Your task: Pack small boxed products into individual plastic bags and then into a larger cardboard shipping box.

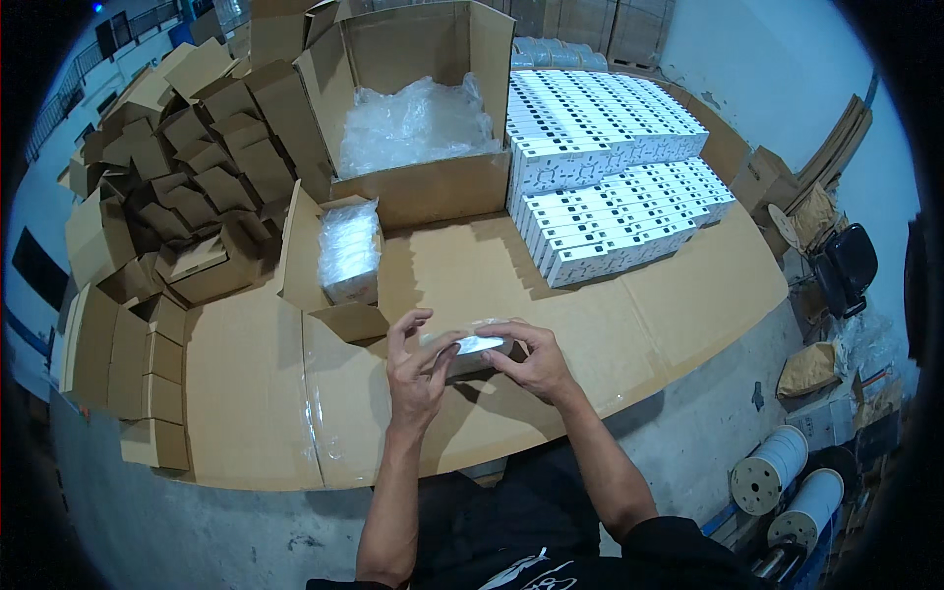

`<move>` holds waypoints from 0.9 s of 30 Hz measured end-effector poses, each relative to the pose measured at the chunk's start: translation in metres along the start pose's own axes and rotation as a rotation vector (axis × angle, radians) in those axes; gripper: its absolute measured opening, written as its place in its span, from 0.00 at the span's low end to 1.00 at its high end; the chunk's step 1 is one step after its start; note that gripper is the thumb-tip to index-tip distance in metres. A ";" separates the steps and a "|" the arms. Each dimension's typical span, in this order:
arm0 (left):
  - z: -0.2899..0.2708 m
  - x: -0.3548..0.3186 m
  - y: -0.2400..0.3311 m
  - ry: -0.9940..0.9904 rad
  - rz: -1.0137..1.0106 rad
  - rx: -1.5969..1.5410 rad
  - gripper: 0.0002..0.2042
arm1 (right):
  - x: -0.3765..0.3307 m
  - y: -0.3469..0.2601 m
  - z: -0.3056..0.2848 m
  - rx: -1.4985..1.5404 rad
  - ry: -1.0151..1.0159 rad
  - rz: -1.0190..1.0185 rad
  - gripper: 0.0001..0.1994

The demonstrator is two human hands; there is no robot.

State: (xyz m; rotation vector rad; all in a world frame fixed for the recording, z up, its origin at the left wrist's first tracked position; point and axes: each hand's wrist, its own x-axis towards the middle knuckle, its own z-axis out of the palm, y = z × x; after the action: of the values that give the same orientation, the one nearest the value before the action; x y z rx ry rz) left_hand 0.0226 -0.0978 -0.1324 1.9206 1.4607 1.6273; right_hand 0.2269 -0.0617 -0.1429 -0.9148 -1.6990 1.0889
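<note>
Close to the near edge of the counter (246, 393), a small pale package (480, 344) is held up between two bare hands, its bright, shiny upper face catching the light. The right hand (539, 366) has its grip pinched on the package's right end, thumb below and fingers above. At the other end, the left hand (418, 382) touches the package with its thumb side while another finger is raised and curled; whether that grip presses or merely steadies, I cannot tell

Just beyond the hands, to the left, an open small carton (300, 258) holds a row of clear-wrapped packages (349, 251). Behind it, an open large carton (442, 192) contains a mound of clear plastic bags (418, 126). To the right of that, white boxes (619, 236) are packed tightly in rows, the rear block standing higher than the front one; they carry dark squares and fine printed marks, too small to read

Brown cartons (211, 187) with open flaps crowd the left side of the counter, which is covered in cardboard and crossed by a strip of clear tape (313, 423). The person's black shirt (639, 562) bears pale, illegible printing. Off to the right, large spools (772, 470) lie near the floor, and farther back is a dark chair (848, 267)
</note>
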 end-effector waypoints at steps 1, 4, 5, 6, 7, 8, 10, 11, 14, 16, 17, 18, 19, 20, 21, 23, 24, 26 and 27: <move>-0.002 0.001 0.000 -0.077 0.076 0.071 0.14 | 0.000 -0.003 0.000 -0.033 0.003 -0.002 0.15; -0.006 0.005 0.005 -0.195 0.041 0.073 0.14 | 0.000 -0.014 -0.003 -0.064 -0.023 0.051 0.15; -0.007 0.006 0.006 -0.197 0.040 0.073 0.14 | 0.000 -0.016 -0.005 -0.063 -0.049 0.099 0.15; -0.007 0.006 0.007 -0.227 -0.028 0.029 0.13 | 0.000 -0.017 -0.006 -0.062 -0.049 0.101 0.15; -0.007 0.006 0.007 -0.256 -0.095 -0.016 0.12 | 0.000 -0.017 -0.007 -0.122 -0.049 0.072 0.15; -0.006 0.005 0.005 -0.257 -0.096 -0.017 0.12 | 0.000 -0.018 -0.008 -0.183 -0.050 0.044 0.15; -0.008 0.002 -0.002 -0.326 -0.256 -0.172 0.11 | 0.002 -0.029 -0.012 -0.227 -0.097 0.082 0.16; -0.008 -0.001 -0.005 -0.328 -0.256 -0.172 0.11 | 0.003 -0.031 -0.015 -0.276 -0.139 0.124 0.16; -0.007 -0.005 -0.012 -0.395 -0.468 -0.358 0.11 | 0.008 -0.025 -0.018 -0.355 -0.086 -0.242 0.15; -0.008 -0.006 -0.015 -0.448 -0.493 -0.388 0.12 | 0.011 -0.036 -0.018 -0.363 -0.148 -0.175 0.15; -0.008 -0.005 -0.014 -0.446 -0.493 -0.389 0.12 | 0.012 -0.041 -0.020 -0.381 -0.200 -0.110 0.14; -0.007 -0.004 -0.012 -0.463 -0.517 -0.388 0.12 | 0.012 -0.043 -0.021 -0.382 -0.203 -0.111 0.14; -0.006 -0.004 -0.010 -0.479 -0.541 -0.388 0.13 | 0.013 -0.043 -0.021 -0.392 -0.234 -0.092 0.14; -0.006 -0.005 -0.011 -0.471 -0.542 -0.385 0.13 | 0.014 -0.044 -0.020 -0.400 -0.269 -0.078 0.13; -0.006 -0.007 -0.014 -0.489 -0.526 -0.371 0.16 | 0.015 -0.044 -0.020 -0.398 -0.277 -0.084 0.13; -0.006 -0.011 -0.013 -0.492 -0.513 -0.352 0.19 | 0.016 -0.043 -0.022 -0.426 -0.253 -0.087 0.12; -0.004 -0.013 -0.008 -0.396 -0.462 -0.348 0.23 | 0.017 -0.042 -0.024 -0.422 -0.266 -0.097 0.12; -0.008 -0.018 0.000 -0.286 -0.410 -0.336 0.28 | 0.020 -0.040 -0.032 -0.395 -0.211 -0.073 0.13; -0.014 -0.022 0.005 -0.307 -0.364 -0.106 0.31 | 0.021 -0.036 -0.037 -0.419 -0.183 -0.048 0.12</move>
State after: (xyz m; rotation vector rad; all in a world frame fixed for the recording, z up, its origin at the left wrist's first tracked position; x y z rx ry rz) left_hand 0.0164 -0.1232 -0.1374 1.6400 1.4574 1.1680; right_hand 0.2506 -0.0453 -0.0952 -1.0488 -2.1394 0.8169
